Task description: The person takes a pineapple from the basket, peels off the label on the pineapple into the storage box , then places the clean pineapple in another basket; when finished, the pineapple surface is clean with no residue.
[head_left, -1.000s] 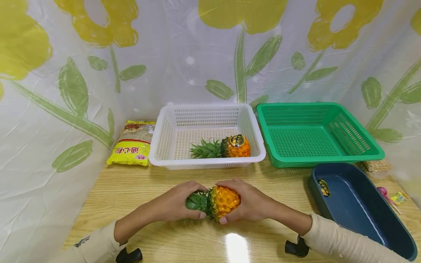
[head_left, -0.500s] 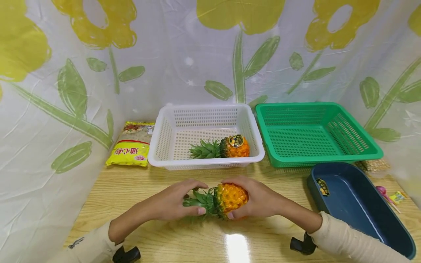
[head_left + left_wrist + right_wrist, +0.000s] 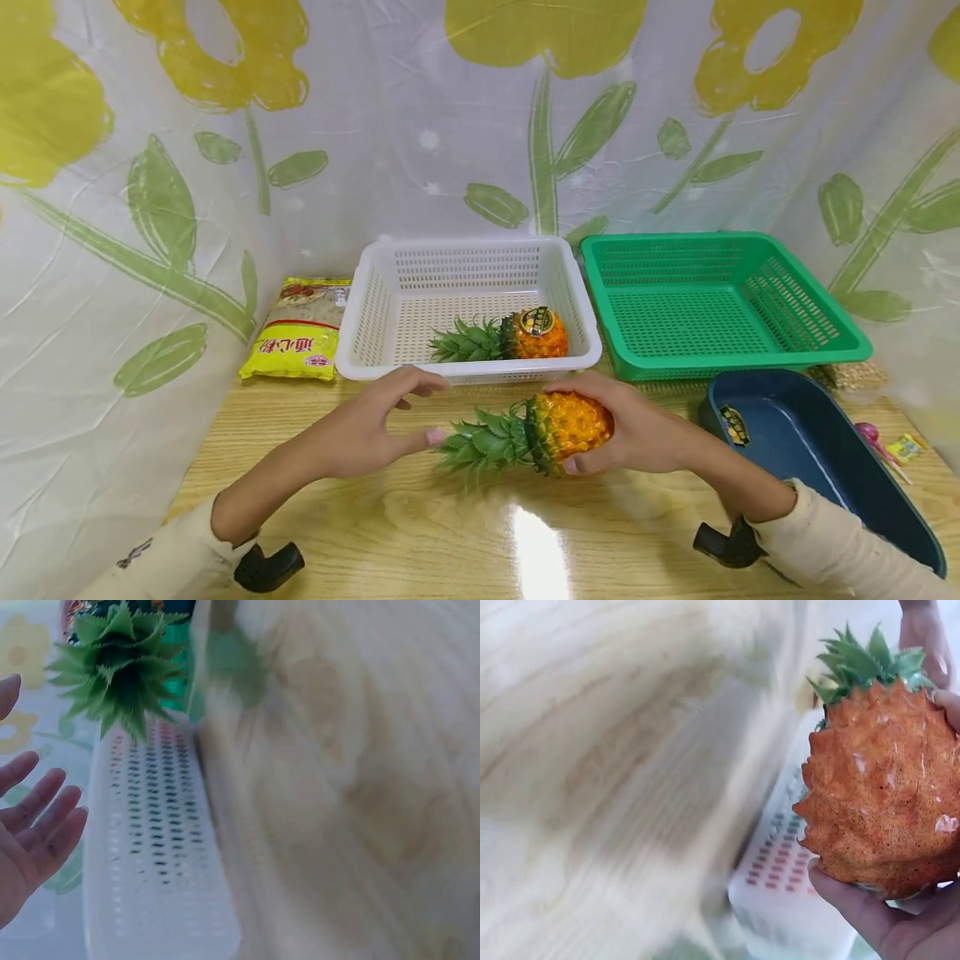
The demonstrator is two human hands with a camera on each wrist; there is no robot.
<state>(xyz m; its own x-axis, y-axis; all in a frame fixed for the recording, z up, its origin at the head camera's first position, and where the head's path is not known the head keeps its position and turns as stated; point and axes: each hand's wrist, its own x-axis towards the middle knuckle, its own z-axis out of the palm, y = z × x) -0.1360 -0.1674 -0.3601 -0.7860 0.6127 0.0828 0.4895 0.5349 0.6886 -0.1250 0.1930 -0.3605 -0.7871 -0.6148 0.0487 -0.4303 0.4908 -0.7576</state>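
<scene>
Right hand [image 3: 637, 429] grips the pineapple [image 3: 566, 425] body above the counter [image 3: 480, 533], long axis sideways, crown toward my released left hand [image 3: 367, 425], white basket [image 3: 360, 333] just behind.

Flowered curtain [image 3: 480, 125] behind wooden table [image 3: 465, 542]

A small orange pineapple [image 3: 558, 423] with a scaly, glossy rind and a spiky green crown [image 3: 483, 442] is held on its side just above the wooden worktop [image 3: 465, 533], in front of the white basket [image 3: 360, 329]. The body is gripped by the right hand [image 3: 637, 429], fingers [image 3: 855, 907] curled beneath it, with the crown pointing toward the left hand [image 3: 375, 421], whose fingers are spread loosely beside the leaf tips.
</scene>
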